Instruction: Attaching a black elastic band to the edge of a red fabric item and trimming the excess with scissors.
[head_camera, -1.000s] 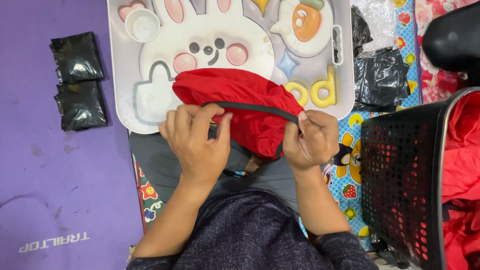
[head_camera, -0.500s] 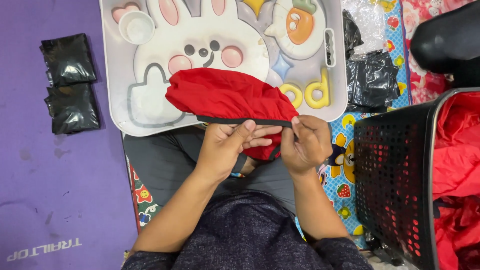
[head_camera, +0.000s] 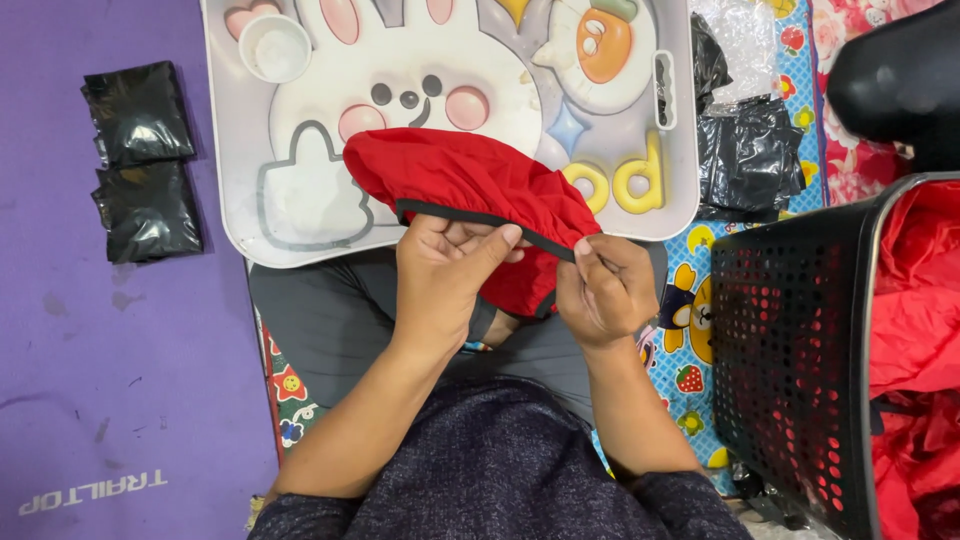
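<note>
Cloth lies on near edge of tray, cup at its far left corner. Both hands at cloth's near hem. Two packets left on mat. Basket right, bags behind it.

two black pouches laid on purple mat | white cup set on cartoon tray | black perforated basket filled with red cloth

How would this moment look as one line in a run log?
left hand: grips red cloth at black hem | right hand: pinches same hem | cloth on cartoon tray | black basket at right
</note>
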